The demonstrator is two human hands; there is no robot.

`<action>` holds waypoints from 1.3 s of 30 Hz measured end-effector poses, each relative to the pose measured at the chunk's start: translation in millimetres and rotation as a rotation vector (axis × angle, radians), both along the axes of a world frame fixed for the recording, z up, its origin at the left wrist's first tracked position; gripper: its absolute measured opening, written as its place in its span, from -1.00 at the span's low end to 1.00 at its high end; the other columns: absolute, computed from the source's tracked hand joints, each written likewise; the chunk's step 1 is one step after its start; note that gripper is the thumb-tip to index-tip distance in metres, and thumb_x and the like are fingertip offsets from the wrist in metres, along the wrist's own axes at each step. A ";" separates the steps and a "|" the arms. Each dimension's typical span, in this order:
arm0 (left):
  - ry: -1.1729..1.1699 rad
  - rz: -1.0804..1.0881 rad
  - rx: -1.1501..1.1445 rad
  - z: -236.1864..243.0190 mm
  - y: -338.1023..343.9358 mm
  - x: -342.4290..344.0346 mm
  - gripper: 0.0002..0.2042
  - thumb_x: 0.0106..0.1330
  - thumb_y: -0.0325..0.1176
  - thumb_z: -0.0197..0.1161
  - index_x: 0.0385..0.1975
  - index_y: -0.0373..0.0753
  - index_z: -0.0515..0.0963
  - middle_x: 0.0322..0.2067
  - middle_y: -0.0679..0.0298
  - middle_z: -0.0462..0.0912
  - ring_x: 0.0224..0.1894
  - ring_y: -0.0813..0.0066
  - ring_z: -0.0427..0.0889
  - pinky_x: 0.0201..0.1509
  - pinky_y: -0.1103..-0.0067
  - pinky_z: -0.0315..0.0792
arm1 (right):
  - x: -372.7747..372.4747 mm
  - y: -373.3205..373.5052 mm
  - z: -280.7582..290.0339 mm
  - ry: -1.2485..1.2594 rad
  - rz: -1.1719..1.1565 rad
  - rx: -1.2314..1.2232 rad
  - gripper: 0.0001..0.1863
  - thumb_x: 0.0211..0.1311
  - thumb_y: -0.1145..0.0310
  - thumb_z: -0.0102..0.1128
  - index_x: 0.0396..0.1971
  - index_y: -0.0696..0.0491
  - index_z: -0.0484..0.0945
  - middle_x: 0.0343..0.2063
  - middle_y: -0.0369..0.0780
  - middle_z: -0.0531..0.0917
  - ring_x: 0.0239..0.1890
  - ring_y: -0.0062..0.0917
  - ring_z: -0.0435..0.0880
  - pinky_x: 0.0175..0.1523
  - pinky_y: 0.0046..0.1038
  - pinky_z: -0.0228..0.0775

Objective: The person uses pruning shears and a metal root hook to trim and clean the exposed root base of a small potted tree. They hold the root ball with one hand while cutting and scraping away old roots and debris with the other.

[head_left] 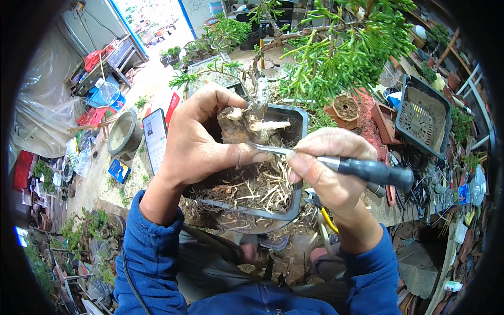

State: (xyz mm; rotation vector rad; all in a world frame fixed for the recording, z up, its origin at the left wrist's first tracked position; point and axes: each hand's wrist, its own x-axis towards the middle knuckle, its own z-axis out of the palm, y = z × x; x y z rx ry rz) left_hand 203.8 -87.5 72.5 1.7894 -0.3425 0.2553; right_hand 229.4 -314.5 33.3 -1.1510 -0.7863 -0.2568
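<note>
My left hand (197, 144) is closed around the gnarled base of a juniper bonsai trunk (231, 128), with the thumb along its near side. Pale, splintered wood (270, 125) shows where the bark is gone. In my right hand (336, 157) is a carving tool (375, 172) with a black handle and a thin bent metal shaft. Its tip meets the trunk base just by my left thumb. Beneath both hands sits a dark rectangular pot (297, 194) holding soil and pale wood shavings (268, 191). Green juniper foliage (341, 63) spreads above, at the far right.
Left of the pot a phone (156, 139) stands near a round grey pot (125, 132) and a small blue packet (119, 170). Yellow-handled pliers (329, 220) lie by the pot's right corner. Farther right are a hexagonal clay pot (344, 111) and a black plastic tray (446, 123).
</note>
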 end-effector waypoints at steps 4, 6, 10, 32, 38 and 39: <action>-0.024 0.030 0.069 0.5 0.5 -0.4 -0.40 -0.11 -0.42 0.74 -0.05 -0.31 0.55 -0.20 0.36 0.66 -0.14 0.68 0.62 0.00 0.64 0.55 | -8.5 -1.6 -0.4 -0.112 -0.172 -0.079 -0.87 0.05 0.63 0.50 -0.38 0.22 0.73 -0.49 -0.13 0.76 -0.53 -0.56 0.73 -0.41 -0.58 0.55; -0.012 0.028 0.078 0.5 1.5 -1.6 -0.39 -0.11 -0.41 0.74 -0.03 -0.31 0.55 -0.18 0.37 0.66 -0.12 0.68 0.61 0.02 0.64 0.54 | -10.2 -2.3 2.0 0.001 -0.065 -0.032 -0.88 0.07 0.63 0.49 -0.37 0.22 0.73 -0.50 -0.14 0.75 -0.53 -0.57 0.73 -0.40 -0.59 0.56; 0.021 -0.003 0.029 -1.1 3.7 -3.7 -0.35 -0.10 -0.37 0.74 0.04 -0.32 0.55 -0.13 0.36 0.64 -0.08 0.67 0.60 0.08 0.63 0.52 | -9.3 -5.1 7.6 0.263 0.143 0.122 -0.95 0.15 0.63 0.39 -0.39 0.27 0.69 -0.58 -0.16 0.72 -0.60 -0.60 0.68 -0.49 -0.61 0.45; -0.019 0.025 0.084 -0.7 2.1 -0.9 -0.37 -0.10 -0.38 0.72 0.02 -0.31 0.55 -0.20 0.39 0.65 -0.14 0.71 0.59 0.03 0.65 0.52 | -24.1 6.7 -24.0 -0.276 -0.288 -0.097 -0.77 0.13 0.69 0.41 -0.21 0.21 0.62 -0.43 -0.04 0.73 -0.49 -0.43 0.75 -0.38 -0.45 0.62; -0.057 0.042 0.140 -0.3 6.9 -0.5 -0.36 -0.13 -0.37 0.73 0.00 -0.29 0.56 -0.19 0.38 0.65 -0.15 0.69 0.58 0.01 0.65 0.50 | -13.3 -16.4 -5.8 0.116 -0.315 0.238 -0.88 0.23 0.61 0.40 -0.28 0.25 0.63 -0.42 -0.13 0.74 -0.48 -0.50 0.74 -0.37 -0.50 0.59; -0.074 0.034 0.157 -0.4 7.3 1.0 -0.36 -0.14 -0.36 0.73 0.00 -0.29 0.56 -0.18 0.38 0.65 -0.14 0.68 0.58 0.01 0.65 0.50 | -13.3 -19.5 -3.7 0.118 -0.239 0.194 -0.92 0.27 0.61 0.36 -0.28 0.25 0.63 -0.43 -0.13 0.74 -0.49 -0.53 0.72 -0.38 -0.52 0.57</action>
